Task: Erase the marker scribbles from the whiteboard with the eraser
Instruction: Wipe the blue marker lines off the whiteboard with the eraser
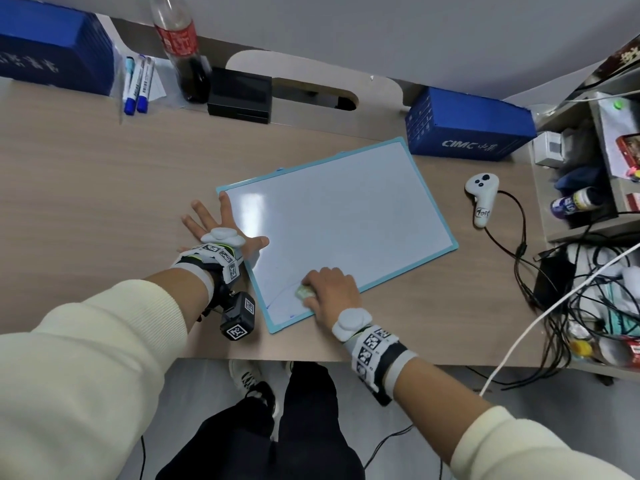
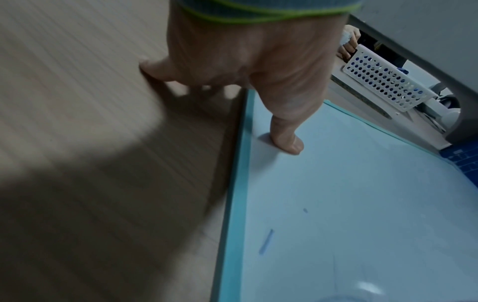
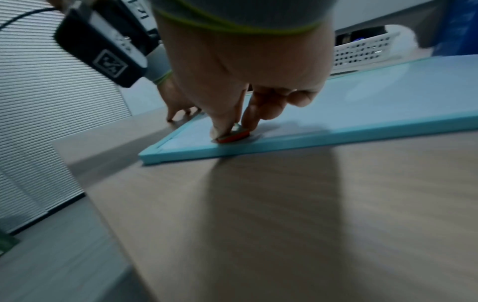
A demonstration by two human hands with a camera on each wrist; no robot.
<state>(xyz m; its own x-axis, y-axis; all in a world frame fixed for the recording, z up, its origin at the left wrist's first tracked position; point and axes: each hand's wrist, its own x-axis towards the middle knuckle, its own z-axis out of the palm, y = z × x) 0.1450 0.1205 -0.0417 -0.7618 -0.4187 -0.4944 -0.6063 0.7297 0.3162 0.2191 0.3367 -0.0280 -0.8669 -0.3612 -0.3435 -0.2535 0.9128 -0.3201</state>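
Note:
A teal-framed whiteboard lies tilted on the wooden desk. Faint blue marker lines remain near its near-left corner; a short blue stroke shows in the left wrist view. My right hand pinches a small eraser and presses it on the board near the front edge; in the right wrist view the eraser has a red base under thumb and fingers. My left hand lies flat with fingers spread, thumb on the board, the other fingers on the desk.
Two blue boxes, markers, a cola bottle and a black box stand along the back. A white controller with cable lies right of the board. Cluttered shelves and cables fill the right side.

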